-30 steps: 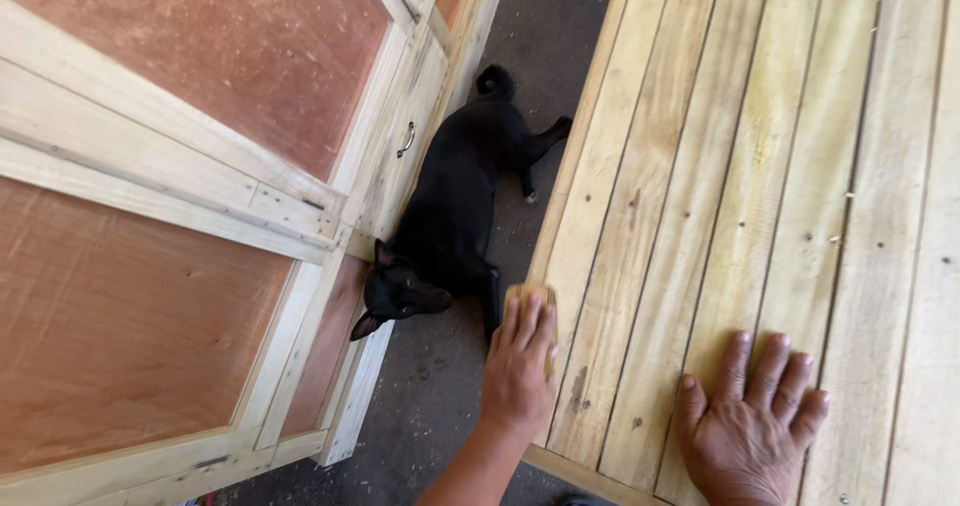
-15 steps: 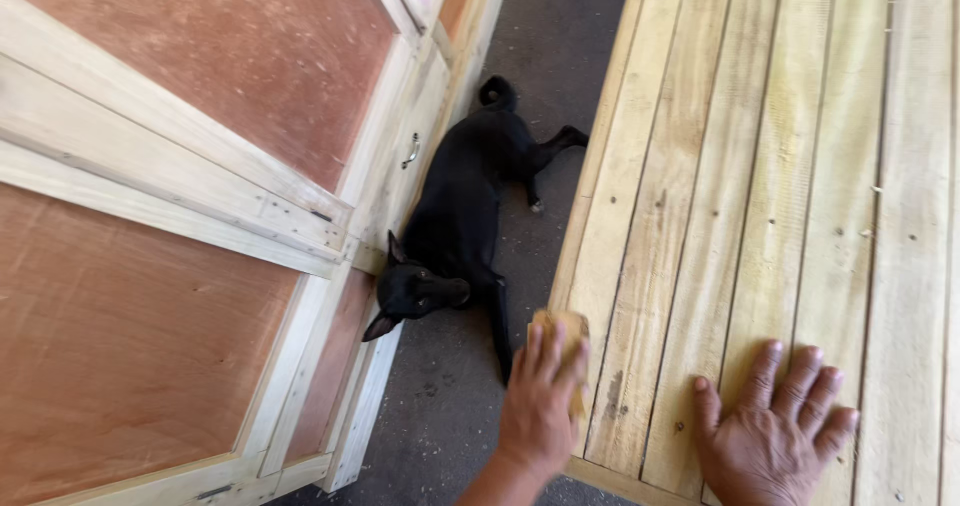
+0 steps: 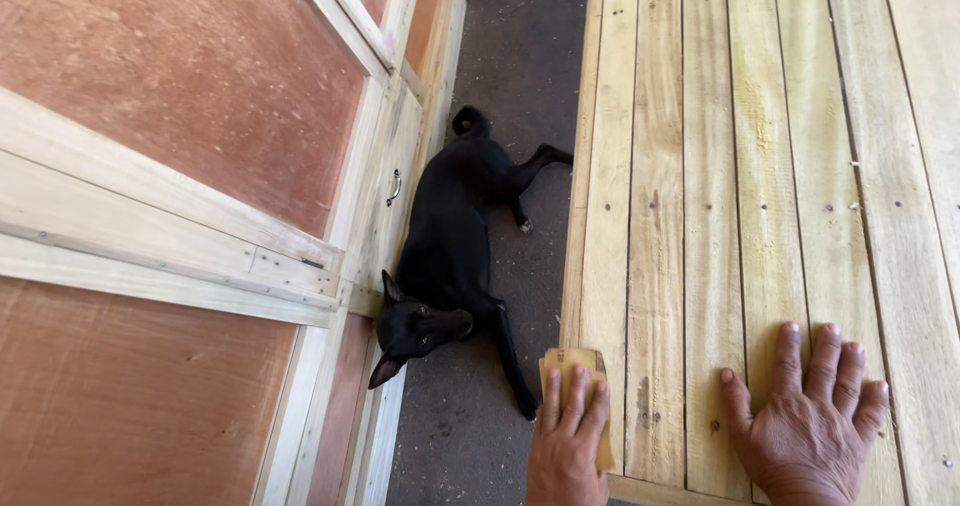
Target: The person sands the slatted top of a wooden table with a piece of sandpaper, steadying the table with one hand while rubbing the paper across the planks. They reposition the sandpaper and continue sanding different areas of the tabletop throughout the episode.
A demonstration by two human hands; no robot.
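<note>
Fingers (image 3: 578, 406) of the left hand (image 3: 568, 444) are pressing flat and close together on a folded tan sheet of sandpaper (image 3: 572, 378), which is lying on the near left edge of a slatted wooden panel (image 3: 760, 166). The right hand (image 3: 808, 416) is resting palm down to the right, fingers spread slightly apart, holding nothing. The pale planks are running away from the viewer, leaving plenty of bare board beyond both hands. Just left of the panel's edge, a strip of dark concrete floor (image 3: 520, 56) is forming a narrow aisle. A black dog (image 3: 450, 256) is lying stretched along it, nearly filling the gap. Further left, a plywood crate wall (image 3: 180, 166) with pale timber framing is closing off that side.
</note>
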